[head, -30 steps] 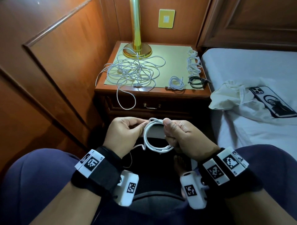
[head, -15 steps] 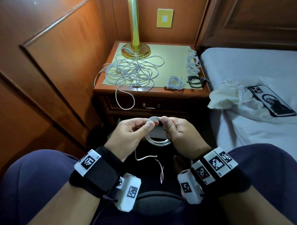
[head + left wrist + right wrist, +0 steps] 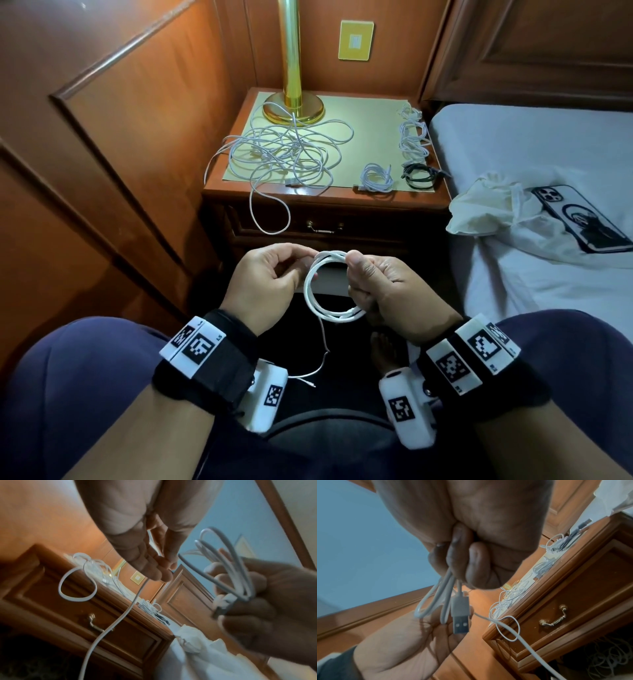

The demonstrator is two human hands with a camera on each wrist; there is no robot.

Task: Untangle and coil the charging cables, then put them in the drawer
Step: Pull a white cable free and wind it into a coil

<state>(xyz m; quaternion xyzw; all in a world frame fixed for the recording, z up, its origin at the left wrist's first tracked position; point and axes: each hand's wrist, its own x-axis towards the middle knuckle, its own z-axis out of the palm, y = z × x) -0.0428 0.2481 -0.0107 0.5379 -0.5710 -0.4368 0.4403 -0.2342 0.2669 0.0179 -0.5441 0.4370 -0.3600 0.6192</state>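
A: Biggest first: the nightstand (image 3: 325, 200) at twelve o'clock carries the tangled cables (image 3: 284, 150), with the coiled ones toward two o'clock. The drawer (image 3: 320, 228) beneath looks closed.

B: And the white cable (image 3: 330, 287) being coiled?

A: Over the lap, between both hands. The right hand (image 3: 383, 291) has its fingers curled round the loops, thumb pressing on top. The left hand (image 3: 270, 281) pinches the strand at the coil's ten o'clock. I judge it light, limp and a little springy, so hold where the loops cross, or they'll spill.

B: Anything the wrist cameras add?

A: The right wrist view shows the USB plug (image 3: 459, 613) poking out below the fist. The head view alone shows the loose tail (image 3: 323, 346) dangling toward six o'clock.
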